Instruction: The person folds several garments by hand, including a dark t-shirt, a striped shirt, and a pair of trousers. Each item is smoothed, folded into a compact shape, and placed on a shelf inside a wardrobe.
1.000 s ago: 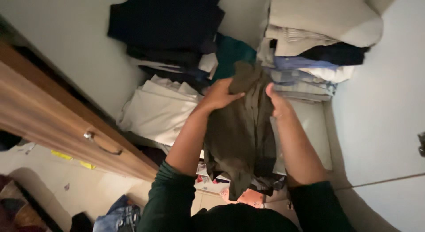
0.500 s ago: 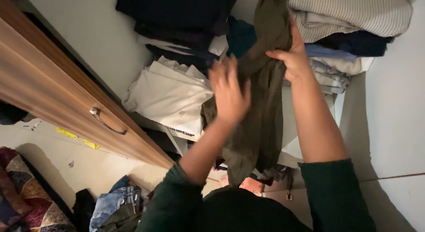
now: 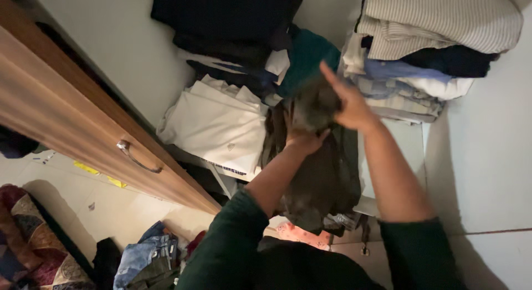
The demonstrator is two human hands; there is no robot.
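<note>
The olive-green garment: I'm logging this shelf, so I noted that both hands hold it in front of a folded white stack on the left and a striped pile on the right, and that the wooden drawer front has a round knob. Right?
Not quite. The head view shows the wooden drawer front has a curved metal bar handle, not a round knob. The rest holds: the left hand and right hand hold the olive-green garment, with the folded white stack left and the striped pile right.

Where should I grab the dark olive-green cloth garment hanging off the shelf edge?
Probably at its bunched upper end, coming from above and the front. The dark olive-green cloth garment gathers into a thick wad there, where the left hand and right hand meet; below, it hangs loose over the white shelf edge, so a low grip would likely just drag fabric.
</note>
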